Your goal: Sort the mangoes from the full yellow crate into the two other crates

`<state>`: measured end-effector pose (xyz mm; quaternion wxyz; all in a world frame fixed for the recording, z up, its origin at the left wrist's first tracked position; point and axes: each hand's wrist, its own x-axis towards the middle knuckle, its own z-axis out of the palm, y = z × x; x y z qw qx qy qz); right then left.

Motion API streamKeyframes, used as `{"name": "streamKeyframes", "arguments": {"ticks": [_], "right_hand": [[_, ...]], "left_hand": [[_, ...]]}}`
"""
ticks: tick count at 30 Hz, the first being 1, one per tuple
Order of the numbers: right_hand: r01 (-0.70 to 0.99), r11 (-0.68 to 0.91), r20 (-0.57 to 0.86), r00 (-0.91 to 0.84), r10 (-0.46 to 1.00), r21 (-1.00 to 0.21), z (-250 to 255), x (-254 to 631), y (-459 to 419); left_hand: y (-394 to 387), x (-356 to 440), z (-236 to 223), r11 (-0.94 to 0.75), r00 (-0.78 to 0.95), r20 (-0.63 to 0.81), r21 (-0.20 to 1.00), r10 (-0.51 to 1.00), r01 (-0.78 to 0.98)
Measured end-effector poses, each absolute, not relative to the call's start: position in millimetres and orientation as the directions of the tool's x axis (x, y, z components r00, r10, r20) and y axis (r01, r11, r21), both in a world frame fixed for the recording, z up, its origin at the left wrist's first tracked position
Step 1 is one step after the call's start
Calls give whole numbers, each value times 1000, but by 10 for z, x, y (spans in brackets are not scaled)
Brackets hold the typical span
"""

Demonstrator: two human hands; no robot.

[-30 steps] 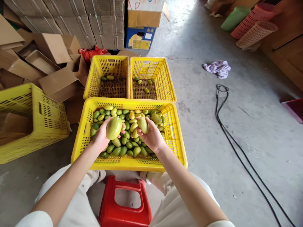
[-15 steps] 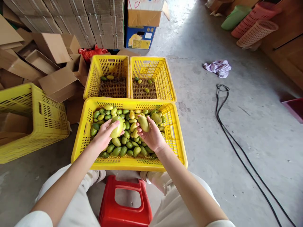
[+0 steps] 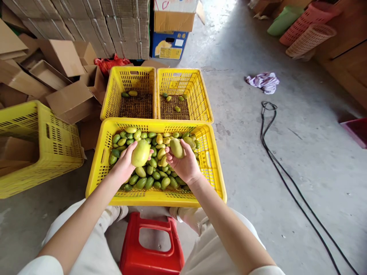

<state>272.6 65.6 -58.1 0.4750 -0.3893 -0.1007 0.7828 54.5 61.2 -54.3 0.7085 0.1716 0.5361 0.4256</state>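
Note:
My left hand (image 3: pixel 126 164) is closed around a large pale yellow-green mango (image 3: pixel 140 153). In my right hand (image 3: pixel 187 165) lies another mango (image 3: pixel 177 148), duller green, with the fingers curled about it. Both hands hover over a yellow plastic crate (image 3: pixel 160 201) filled with many smaller green and yellowish mangoes (image 3: pixel 165 183). The fruit in my hands hides part of the pile beneath. Behind stand two more yellow crates, the left crate (image 3: pixel 107 100) with two mangoes on its bottom and the right crate (image 3: pixel 204 101) with several.
A red stool (image 3: pixel 130 244) is between my legs. Left are another yellow crate (image 3: pixel 61 147) and loose cardboard boxes (image 3: pixel 70 101). A black cable (image 3: pixel 282 173) and a crumpled cloth (image 3: pixel 265 82) lie on the floor to the right. Plastic baskets (image 3: pixel 311 38) rest at the back right.
My left hand has turned its mango, so more of the fruit's face shows. The mango in my right hand has shifted slightly to the right and tilted. Both remain held.

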Motion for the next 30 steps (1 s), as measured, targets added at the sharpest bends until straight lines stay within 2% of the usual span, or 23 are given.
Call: {"name": "streamKeyframes", "arguments": {"ticks": [5, 13, 18, 24, 30], "right_hand": [[-670, -547, -535, -255, 805, -503, -628, 2720, 680], [-620, -574, -580, -225, 783, -535, -717, 2706, 678], [-613, -573, -546, -261, 796, -543, -778, 2718, 672], [-632, -574, -557, -258, 789, -521, -672, 2714, 684], [-644, -551, -562, -219, 798, -532, -578, 2695, 644]], "left_hand": [[668, 550, -532, 603, 65, -669, 619, 740, -503], [679, 521, -550, 616, 112, -674, 578, 730, -534], [661, 493, -630, 624, 85, -689, 587, 719, -516], [667, 529, -528, 651, 167, -682, 553, 712, -520], [626, 534, -459, 573, 141, -604, 617, 784, -540]]}}
